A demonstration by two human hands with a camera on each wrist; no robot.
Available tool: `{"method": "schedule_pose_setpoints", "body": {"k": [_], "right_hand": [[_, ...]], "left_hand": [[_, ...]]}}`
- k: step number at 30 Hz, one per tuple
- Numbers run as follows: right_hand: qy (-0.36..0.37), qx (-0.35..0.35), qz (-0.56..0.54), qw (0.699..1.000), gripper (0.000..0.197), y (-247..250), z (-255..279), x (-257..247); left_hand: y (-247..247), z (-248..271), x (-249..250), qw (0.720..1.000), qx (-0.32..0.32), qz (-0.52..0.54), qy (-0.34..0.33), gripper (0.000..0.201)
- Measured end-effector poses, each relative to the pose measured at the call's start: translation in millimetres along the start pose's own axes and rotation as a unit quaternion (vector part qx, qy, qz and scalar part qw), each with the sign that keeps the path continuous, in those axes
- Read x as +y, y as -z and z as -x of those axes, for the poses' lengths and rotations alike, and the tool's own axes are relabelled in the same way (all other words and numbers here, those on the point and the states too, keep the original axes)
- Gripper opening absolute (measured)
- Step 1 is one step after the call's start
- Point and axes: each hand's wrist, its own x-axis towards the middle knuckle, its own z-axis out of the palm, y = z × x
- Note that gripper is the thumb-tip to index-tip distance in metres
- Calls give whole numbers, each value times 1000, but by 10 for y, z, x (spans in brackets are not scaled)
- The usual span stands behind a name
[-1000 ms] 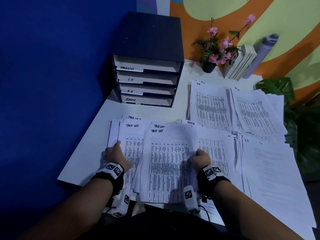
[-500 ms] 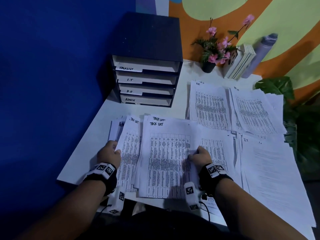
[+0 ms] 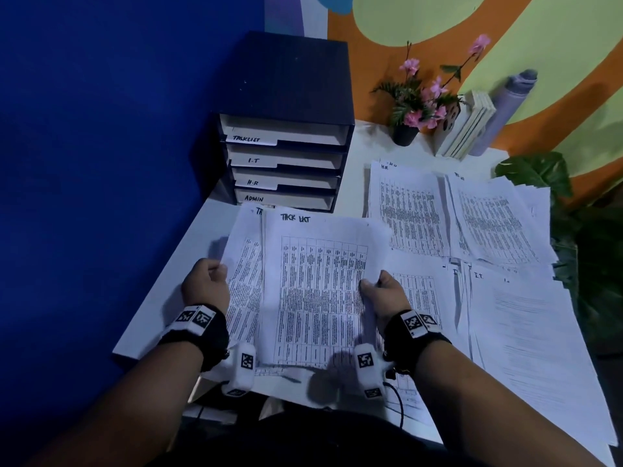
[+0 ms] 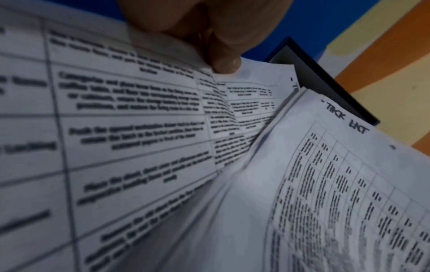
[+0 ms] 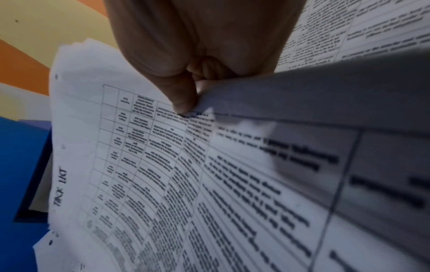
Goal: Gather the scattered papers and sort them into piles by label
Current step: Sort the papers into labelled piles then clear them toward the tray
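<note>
Over the near edge of the white desk (image 3: 188, 251), the left hand (image 3: 205, 283) and the right hand (image 3: 382, 291) each pinch a side edge of the task-list stack (image 3: 313, 291), its sheets raised and fanned before the labelled drawer unit (image 3: 286, 136).

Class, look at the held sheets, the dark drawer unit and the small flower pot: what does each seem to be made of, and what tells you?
Held sheets: thin matte printer paper; they bend and curl where the left hand and right hand grip them.
Drawer unit: dark and matte with a fine texture; probably covered board or plastic.
Flower pot: dark, smooth; plastic or ceramic, too small to tell.
</note>
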Motion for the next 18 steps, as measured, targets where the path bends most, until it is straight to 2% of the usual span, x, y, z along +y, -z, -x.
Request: {"method": "schedule_pose_setpoints", "body": {"k": [4,9,12,14,16,18], "right_hand": [[-10,-19,-99,995,18,-30,51,-96],[10,-25,-69,997,21,-29,-7,-62],[30,-8,-38,999,53,23,-25,-19],[45,-4,-30,999,44,52,-7,-10],[21,6,-52,998,34,96,16,-20],[-4,-6,-104,995,34,141,42,-31]], "left_hand": [[-54,11,96,997,-33,66,18,19],[-157,102,113,983,-76,155,64,24],[-197,129,113,983,-68,153,77,6],[-205,134,113,987,-55,131,72,12],[-199,129,105,989,-48,123,68,18],[-196,112,95,991,-54,106,67,18]]}}
